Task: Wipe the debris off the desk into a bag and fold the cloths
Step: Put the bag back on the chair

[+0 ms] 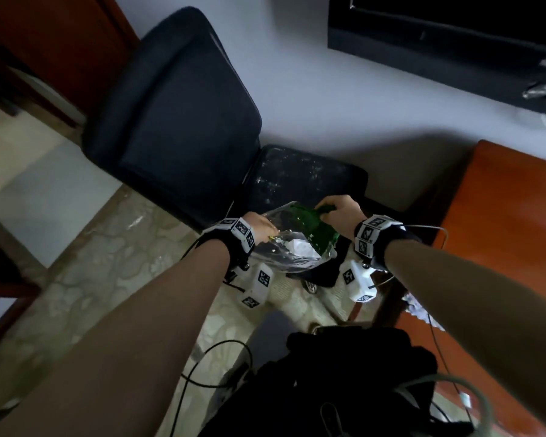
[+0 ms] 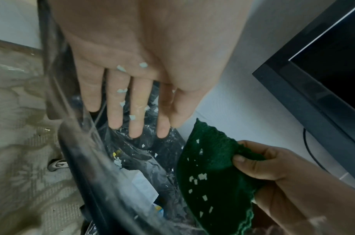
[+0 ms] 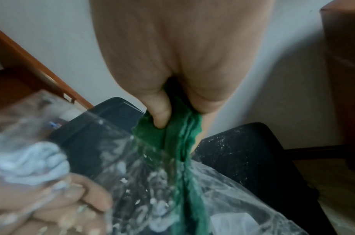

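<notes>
Currently: green cloth (image 2: 216, 178), flecked with white debris (image 2: 202, 176), pinched in the right hand (image 1: 339, 212) and hanging into the clear bag (image 1: 284, 247) above the chair (image 1: 171, 99). Left hand (image 2: 132, 79): fingers straight, scraps stuck on, bag film alongside. Advice: shake the cloth low inside the mouth, then brush off the fingers.

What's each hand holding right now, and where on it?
The right hand pinches the green cloth by its upper edge over the clear bag. The left hand lies flat against the bag's side.
</notes>
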The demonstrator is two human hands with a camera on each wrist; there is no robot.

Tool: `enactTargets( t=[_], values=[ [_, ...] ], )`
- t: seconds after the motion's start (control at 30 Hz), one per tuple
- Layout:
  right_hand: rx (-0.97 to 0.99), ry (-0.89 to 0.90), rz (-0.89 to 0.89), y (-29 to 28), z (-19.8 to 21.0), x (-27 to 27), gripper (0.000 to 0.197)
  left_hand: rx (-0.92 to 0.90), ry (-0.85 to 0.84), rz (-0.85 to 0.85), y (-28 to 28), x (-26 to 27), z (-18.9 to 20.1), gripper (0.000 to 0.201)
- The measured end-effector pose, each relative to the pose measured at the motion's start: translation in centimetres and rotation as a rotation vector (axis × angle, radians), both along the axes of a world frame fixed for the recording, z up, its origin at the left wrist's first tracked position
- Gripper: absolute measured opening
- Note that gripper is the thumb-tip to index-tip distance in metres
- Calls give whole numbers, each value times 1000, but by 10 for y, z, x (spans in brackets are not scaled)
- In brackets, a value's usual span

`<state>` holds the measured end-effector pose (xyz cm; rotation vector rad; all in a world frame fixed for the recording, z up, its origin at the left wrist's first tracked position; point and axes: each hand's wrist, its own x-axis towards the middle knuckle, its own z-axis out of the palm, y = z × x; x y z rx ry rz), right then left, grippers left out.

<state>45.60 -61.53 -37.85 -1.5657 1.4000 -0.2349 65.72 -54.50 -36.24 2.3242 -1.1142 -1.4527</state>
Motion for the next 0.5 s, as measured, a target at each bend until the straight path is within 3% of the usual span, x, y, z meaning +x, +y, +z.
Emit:
enactTargets(
  t=[0.5],
  values=[
    [109, 124, -30, -155, -40, 144, 27, 188, 50, -364, -167, 127, -55, 34]
  ],
)
